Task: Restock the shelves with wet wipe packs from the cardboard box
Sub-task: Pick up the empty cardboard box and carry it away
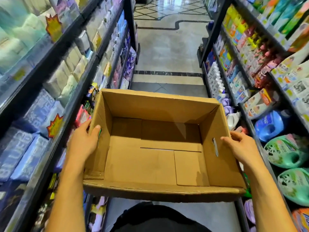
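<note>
Two hands clamped on cardboard box [157, 148]: left hand [82, 141] on left wall, right hand [242, 146] on right wall by slot. Held level at mid-aisle, long axis across body, between both shelf runs. Box interior bare, no wet wipe packs visible; restocking likely finished

Left shelves [50, 52] are packed with blurred white and blue packs [25, 146]; yellow-orange tags [54, 125] are fixed to the edges. Right shelves [260, 39] are stocked with coloured packs above, jugs [269, 126] below. Tiled floor [168, 49] is seen between.
</note>
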Demonstrator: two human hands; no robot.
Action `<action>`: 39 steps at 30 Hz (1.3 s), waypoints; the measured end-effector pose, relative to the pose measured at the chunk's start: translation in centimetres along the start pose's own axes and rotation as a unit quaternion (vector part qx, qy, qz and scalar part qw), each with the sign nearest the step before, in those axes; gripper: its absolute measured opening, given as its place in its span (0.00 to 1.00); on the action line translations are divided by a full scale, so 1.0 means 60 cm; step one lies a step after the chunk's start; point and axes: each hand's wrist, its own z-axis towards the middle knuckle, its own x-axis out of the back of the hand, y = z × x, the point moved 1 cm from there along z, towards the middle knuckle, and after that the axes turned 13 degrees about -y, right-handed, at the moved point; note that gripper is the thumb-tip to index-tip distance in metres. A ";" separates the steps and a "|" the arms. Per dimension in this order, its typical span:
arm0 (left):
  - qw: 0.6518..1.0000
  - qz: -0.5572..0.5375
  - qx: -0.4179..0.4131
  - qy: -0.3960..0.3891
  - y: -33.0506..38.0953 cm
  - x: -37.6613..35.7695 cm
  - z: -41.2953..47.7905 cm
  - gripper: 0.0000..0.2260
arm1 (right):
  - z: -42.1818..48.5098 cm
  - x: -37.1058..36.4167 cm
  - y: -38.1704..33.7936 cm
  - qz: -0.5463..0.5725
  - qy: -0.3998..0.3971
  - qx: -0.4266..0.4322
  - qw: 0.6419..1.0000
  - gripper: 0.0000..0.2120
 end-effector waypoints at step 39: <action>0.997 -0.068 -0.013 -0.023 0.465 -0.042 0.815 0.22 | 0.892 0.126 -0.295 0.011 0.002 -0.038 0.999 0.05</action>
